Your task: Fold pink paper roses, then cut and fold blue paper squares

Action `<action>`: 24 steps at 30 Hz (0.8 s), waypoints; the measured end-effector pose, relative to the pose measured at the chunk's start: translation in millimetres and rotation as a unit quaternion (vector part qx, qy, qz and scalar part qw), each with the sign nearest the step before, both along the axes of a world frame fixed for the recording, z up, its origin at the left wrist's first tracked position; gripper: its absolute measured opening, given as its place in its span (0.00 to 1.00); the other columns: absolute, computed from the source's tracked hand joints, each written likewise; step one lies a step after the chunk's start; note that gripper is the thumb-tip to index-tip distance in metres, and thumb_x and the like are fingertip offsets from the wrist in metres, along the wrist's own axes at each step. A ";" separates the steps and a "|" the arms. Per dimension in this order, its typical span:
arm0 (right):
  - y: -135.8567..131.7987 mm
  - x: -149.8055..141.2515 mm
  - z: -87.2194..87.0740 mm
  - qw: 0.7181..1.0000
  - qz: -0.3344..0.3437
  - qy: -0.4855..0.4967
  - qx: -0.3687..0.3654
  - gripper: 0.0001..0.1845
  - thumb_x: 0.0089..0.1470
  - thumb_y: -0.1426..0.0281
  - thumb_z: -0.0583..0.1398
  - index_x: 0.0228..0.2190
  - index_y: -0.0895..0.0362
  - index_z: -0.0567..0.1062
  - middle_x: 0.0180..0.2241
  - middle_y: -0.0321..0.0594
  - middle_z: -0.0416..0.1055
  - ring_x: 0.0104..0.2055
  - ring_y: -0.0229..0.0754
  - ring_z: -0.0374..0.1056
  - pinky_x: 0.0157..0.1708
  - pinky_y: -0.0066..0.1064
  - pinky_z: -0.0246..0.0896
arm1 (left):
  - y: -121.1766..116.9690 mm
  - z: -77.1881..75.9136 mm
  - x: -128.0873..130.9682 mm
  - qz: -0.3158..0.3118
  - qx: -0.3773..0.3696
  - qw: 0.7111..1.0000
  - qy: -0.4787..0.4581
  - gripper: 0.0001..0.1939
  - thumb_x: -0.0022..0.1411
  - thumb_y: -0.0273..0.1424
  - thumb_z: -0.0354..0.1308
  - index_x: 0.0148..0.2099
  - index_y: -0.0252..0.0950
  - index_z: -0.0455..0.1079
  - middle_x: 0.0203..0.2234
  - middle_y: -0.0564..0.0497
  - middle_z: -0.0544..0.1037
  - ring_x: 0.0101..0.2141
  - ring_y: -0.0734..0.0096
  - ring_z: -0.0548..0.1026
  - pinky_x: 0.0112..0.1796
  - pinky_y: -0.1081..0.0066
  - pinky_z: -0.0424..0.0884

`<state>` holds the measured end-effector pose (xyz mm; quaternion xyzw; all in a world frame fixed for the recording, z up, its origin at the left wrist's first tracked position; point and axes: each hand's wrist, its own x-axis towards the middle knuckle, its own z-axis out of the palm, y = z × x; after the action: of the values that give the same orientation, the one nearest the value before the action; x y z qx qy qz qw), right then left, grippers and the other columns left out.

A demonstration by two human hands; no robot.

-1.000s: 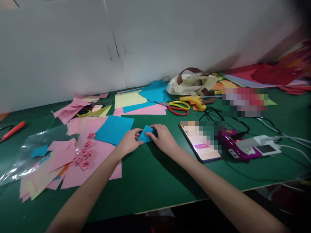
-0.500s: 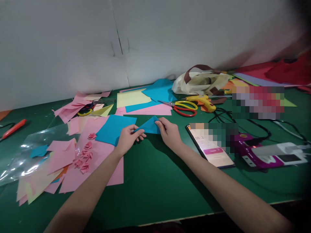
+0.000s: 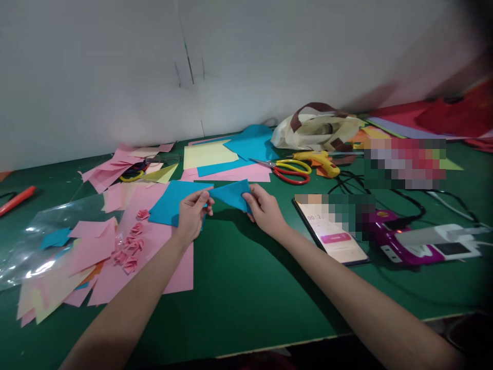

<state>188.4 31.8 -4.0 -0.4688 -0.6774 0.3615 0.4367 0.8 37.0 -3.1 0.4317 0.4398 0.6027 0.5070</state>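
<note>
Between my two hands a folded piece of blue paper (image 3: 232, 194) is held above the green table (image 3: 246, 288). My left hand (image 3: 192, 213) pinches its narrow left corner between thumb and finger. On the wider right end, my right hand (image 3: 265, 205) grips with the thumb on top. Behind my left hand lies another blue sheet (image 3: 169, 203), partly covered by the hand. It rests on a large pink sheet (image 3: 181, 272), where several small pink paper roses (image 3: 133, 244) sit in a cluster.
Red-and-yellow-handled scissors (image 3: 295, 171) and a yellow glue gun (image 3: 323, 162) lie beyond my hands. To the right are a phone (image 3: 335, 236) and a purple power strip (image 3: 389, 241) with cables. Paper scraps (image 3: 92, 241) and a clear plastic bag (image 3: 26, 257) are leftward; a cloth bag (image 3: 311, 131) stands behind.
The folded blue paper has turned in my hands, showing a broader right end. My left hand has shifted slightly left and up, its fingers now pinching the pointed corner.
</note>
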 end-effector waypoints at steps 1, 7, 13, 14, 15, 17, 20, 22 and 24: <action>0.6 -0.1 -0.4 1.000 -0.001 0.009 -0.005 0.11 0.58 0.59 0.49 0.33 0.53 0.64 0.18 0.30 0.63 0.16 0.36 0.60 0.21 0.28 0.56 | 0.5 0.0 -0.1 0.008 0.004 1.000 0.001 0.17 0.44 0.44 0.67 0.31 0.35 0.75 0.18 0.55 0.72 0.18 0.80 0.66 0.17 0.77 0.64; 3.4 0.5 -3.4 0.999 -0.021 0.026 -0.017 0.13 0.58 0.58 0.50 0.36 0.54 0.66 0.21 0.32 0.63 0.23 0.38 0.63 0.24 0.28 0.59 | -1.8 1.1 1.9 0.064 0.031 0.996 0.046 0.09 0.44 0.35 0.68 0.29 0.37 0.75 0.15 0.58 0.70 0.16 0.80 0.67 0.18 0.77 0.66; 4.2 1.5 -2.7 0.999 -0.040 0.030 0.004 0.12 0.58 0.60 0.50 0.33 0.55 0.67 0.23 0.32 0.61 0.24 0.37 0.61 0.26 0.27 0.57 | -5.9 0.6 4.0 0.103 0.036 0.989 0.098 0.05 0.46 0.31 0.66 0.28 0.36 0.76 0.17 0.56 0.74 0.18 0.77 0.71 0.21 0.75 0.70; 4.6 1.6 -2.2 0.998 -0.047 0.029 0.011 0.12 0.58 0.60 0.50 0.32 0.55 0.67 0.22 0.32 0.61 0.24 0.36 0.60 0.26 0.27 0.56 | -5.4 -0.2 3.6 0.104 0.036 0.989 0.104 0.04 0.46 0.31 0.66 0.28 0.36 0.76 0.17 0.55 0.74 0.19 0.76 0.71 0.22 0.74 0.71; 5.0 1.9 -1.7 0.998 -0.055 0.025 0.018 0.13 0.58 0.61 0.50 0.30 0.55 0.67 0.22 0.32 0.60 0.24 0.36 0.59 0.26 0.27 0.54 | -4.8 -0.9 3.1 0.103 0.037 0.988 0.108 0.04 0.47 0.31 0.66 0.27 0.36 0.76 0.17 0.55 0.74 0.19 0.76 0.72 0.22 0.74 0.71; 5.8 2.8 -1.1 0.996 -0.076 0.016 0.035 0.13 0.58 0.61 0.51 0.28 0.56 0.67 0.20 0.32 0.59 0.23 0.36 0.57 0.25 0.27 0.52 | -3.4 -2.0 2.0 0.099 0.039 0.988 0.116 0.05 0.48 0.32 0.65 0.27 0.36 0.75 0.18 0.54 0.75 0.20 0.74 0.73 0.23 0.74 0.72; 6.3 4.3 -1.3 0.993 -0.099 0.003 0.059 0.13 0.57 0.62 0.52 0.28 0.56 0.70 0.21 0.33 0.61 0.24 0.36 0.56 0.24 0.27 0.50 | -3.0 -1.5 1.5 0.074 0.045 0.988 0.131 0.07 0.49 0.34 0.65 0.28 0.36 0.74 0.21 0.53 0.76 0.24 0.73 0.75 0.26 0.73 0.73; 5.9 4.6 -2.0 0.993 -0.092 -0.004 0.067 0.13 0.56 0.63 0.53 0.29 0.57 0.72 0.23 0.35 0.66 0.25 0.38 0.59 0.25 0.27 0.52 | -4.0 -0.3 2.3 0.043 0.045 0.987 0.147 0.08 0.49 0.34 0.65 0.33 0.37 0.74 0.25 0.53 0.77 0.27 0.72 0.76 0.28 0.73 0.74; 5.4 4.3 -2.6 0.995 -0.074 -0.008 0.068 0.13 0.56 0.63 0.53 0.31 0.57 0.74 0.27 0.38 0.71 0.27 0.39 0.62 0.27 0.28 0.54 | -5.0 0.4 3.2 0.011 0.039 0.985 0.169 0.12 0.48 0.34 0.66 0.36 0.37 0.75 0.26 0.52 0.78 0.27 0.72 0.76 0.27 0.73 0.74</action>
<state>192.6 37.1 -6.6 -0.4895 -0.6675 0.2776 0.4875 4.1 32.1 -2.7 0.5420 0.5001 0.5431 0.4015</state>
